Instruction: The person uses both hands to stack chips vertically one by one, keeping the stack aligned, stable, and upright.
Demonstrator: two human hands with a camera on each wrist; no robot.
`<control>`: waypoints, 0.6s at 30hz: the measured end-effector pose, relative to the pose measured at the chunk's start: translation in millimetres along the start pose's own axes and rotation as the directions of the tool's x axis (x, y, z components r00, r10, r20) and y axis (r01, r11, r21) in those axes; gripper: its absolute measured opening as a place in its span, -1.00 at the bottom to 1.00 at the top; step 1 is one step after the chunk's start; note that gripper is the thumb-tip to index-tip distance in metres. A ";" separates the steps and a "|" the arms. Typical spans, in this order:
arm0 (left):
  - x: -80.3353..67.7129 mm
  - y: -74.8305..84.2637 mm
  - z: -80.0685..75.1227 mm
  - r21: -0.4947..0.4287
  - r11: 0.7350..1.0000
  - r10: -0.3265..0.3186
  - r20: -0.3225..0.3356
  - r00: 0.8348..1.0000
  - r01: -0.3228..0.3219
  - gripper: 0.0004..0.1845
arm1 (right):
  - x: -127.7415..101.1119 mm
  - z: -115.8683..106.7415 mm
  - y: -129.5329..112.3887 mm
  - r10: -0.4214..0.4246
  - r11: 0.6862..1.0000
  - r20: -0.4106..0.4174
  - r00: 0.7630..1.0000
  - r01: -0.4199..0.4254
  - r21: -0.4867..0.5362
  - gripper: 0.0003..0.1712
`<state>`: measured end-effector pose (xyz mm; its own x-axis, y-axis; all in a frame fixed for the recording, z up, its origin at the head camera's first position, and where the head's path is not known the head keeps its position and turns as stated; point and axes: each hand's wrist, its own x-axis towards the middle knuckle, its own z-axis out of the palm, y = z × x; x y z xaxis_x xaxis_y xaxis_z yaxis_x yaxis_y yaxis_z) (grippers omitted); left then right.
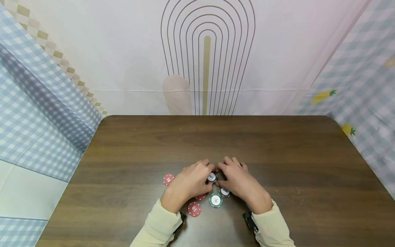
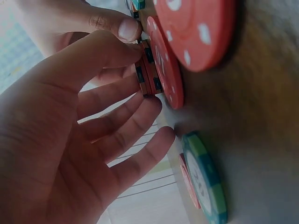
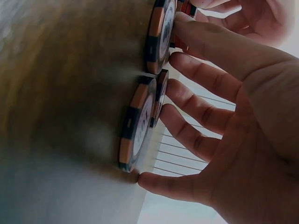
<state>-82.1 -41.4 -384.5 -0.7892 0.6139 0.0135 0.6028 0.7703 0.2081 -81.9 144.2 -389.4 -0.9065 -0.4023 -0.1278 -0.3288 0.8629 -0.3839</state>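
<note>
A short stack of poker chips [image 1: 212, 177] stands between my hands, with a black 100 chip on top and black-orange and red edges in the left wrist view. My left hand [image 1: 192, 178] pinches it between thumb and fingers from the left. From the right, the thumb and forefinger of my right hand [image 1: 239, 180] hold around the same stack, the other fingers spread. Beneath the right hand lie black-orange chips [image 3: 138, 123], partly hidden in the head view. Red chips [image 1: 194, 209] lie beside and below the left hand, one partly covered by it.
A green 20 chip [image 1: 215, 200] lies flat just in front of the stack. Another red chip [image 1: 168, 179] is left of the left hand. The brown wooden table [image 1: 129, 144] ends at a white patterned cloth [image 1: 123, 61], with checked curtains at both sides.
</note>
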 end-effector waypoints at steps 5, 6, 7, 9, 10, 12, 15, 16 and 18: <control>-1.3 -1.2 -2.1 -0.025 0.999 -0.045 0.049 0.998 0.046 -0.65 | 0.8 1.2 -1.2 -0.016 1.000 -0.011 1.000 0.016 -0.005 -0.60; -1.2 -1.5 -2.4 -0.030 0.998 -0.050 0.058 0.997 0.052 -0.65 | 0.8 1.3 -1.5 -0.017 1.000 -0.013 1.000 0.017 -0.005 -0.59; -1.1 -1.8 -3.0 -0.035 0.998 -0.056 0.067 0.996 0.058 -0.64 | 0.8 1.3 -1.9 -0.019 1.000 -0.014 1.000 0.019 -0.006 -0.59; -0.9 -2.2 -4.1 -0.037 0.997 -0.059 0.080 0.995 0.062 -0.62 | 0.8 1.2 -2.6 -0.021 1.000 -0.014 1.000 0.021 -0.008 -0.59; -0.7 -2.4 -4.5 -0.040 0.997 -0.055 0.081 0.995 0.059 -0.62 | 0.6 1.4 -2.6 -0.025 1.000 -0.013 1.000 0.025 -0.014 -0.59; -0.5 -2.7 -4.8 -0.038 0.998 -0.044 0.078 0.996 0.047 -0.63 | 0.0 1.6 -2.4 -0.032 0.999 -0.014 0.999 0.032 -0.027 -0.58; -1.0 -2.7 -5.3 -0.033 0.999 -0.024 0.069 0.997 0.027 -0.63 | -0.5 2.6 -1.4 -0.050 0.998 -0.015 0.999 0.049 -0.046 -0.55; -1.2 -2.8 -5.2 -0.032 0.999 -0.021 0.066 0.998 0.023 -0.64 | -0.5 2.9 -1.1 -0.057 0.997 -0.014 0.998 0.057 -0.050 -0.54; -1.6 -3.0 -5.5 -0.014 1.000 -0.015 0.058 0.998 0.016 -0.63 | -0.3 3.2 -1.0 -0.072 0.996 -0.015 0.997 0.072 -0.050 -0.51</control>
<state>-83.3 -45.6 -379.8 -0.7901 0.6112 -0.0463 0.5885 0.7775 0.2219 -80.5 142.5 -391.9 -0.8843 -0.4590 -0.0858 -0.4056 0.8460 -0.3460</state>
